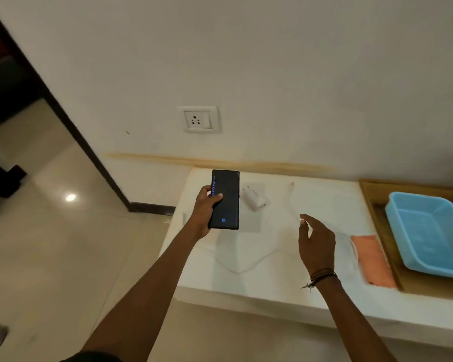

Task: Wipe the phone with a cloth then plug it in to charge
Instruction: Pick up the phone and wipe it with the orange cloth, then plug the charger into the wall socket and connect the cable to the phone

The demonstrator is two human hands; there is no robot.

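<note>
The left hand (pixel 203 214) holds the phone (pixel 225 199) upright above the left end of the white tabletop (pixel 246 291), its grip clasped round the phone's left edge with the thumb across the lit screen, which faces the wearer, probably so the glass can be checked or reached for wiping. On the wall above sits a socket (pixel 198 120) with nothing plugged in. Just right of the phone, the white charger adapter (pixel 254 198) lies on the tabletop, its cable (pixel 289 202) trailing forward in a loose loop; one end lies free near the wall, ready to be picked up. The right hand (pixel 315 244) hovers over the cable with its grip released, fingers spread, holding nothing. Further right, an orange cloth (pixel 373 259) lies flat near the tabletop's edge, well apart from the phone. Beyond it a blue plastic tub (pixel 429 231) rests on a brown board (pixel 377 202). Whether the wiping is done cannot be told.
</note>
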